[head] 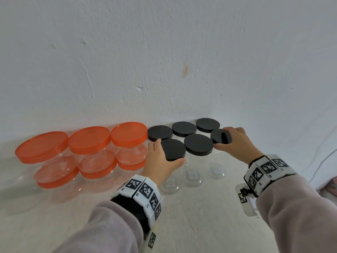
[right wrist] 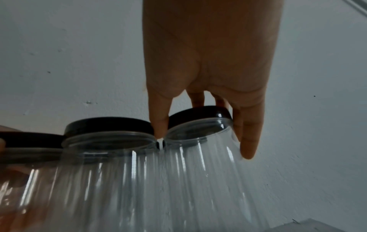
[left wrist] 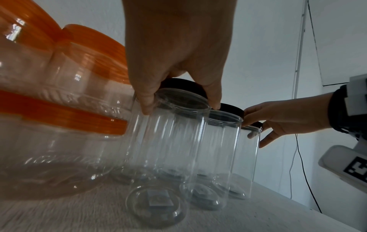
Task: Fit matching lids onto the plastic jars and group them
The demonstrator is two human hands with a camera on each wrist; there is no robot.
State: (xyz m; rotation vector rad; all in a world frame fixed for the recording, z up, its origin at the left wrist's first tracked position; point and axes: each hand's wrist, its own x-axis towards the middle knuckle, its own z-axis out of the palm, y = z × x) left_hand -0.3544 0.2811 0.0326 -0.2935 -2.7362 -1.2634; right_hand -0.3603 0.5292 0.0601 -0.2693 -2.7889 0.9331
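Your left hand (head: 160, 159) and right hand (head: 237, 141) each grip a black-lidded jar. You seem to be grouping now; next, nudge both snug against their neighbours.

A pale, rough surface (head: 200, 216) is seen running up to a white wall. Directly on it, orange-lidded clear jars (head: 89, 148) are stacked two high at the left, and six black-lidded clear jars (head: 198, 146) are clustered in two rows just beside them.
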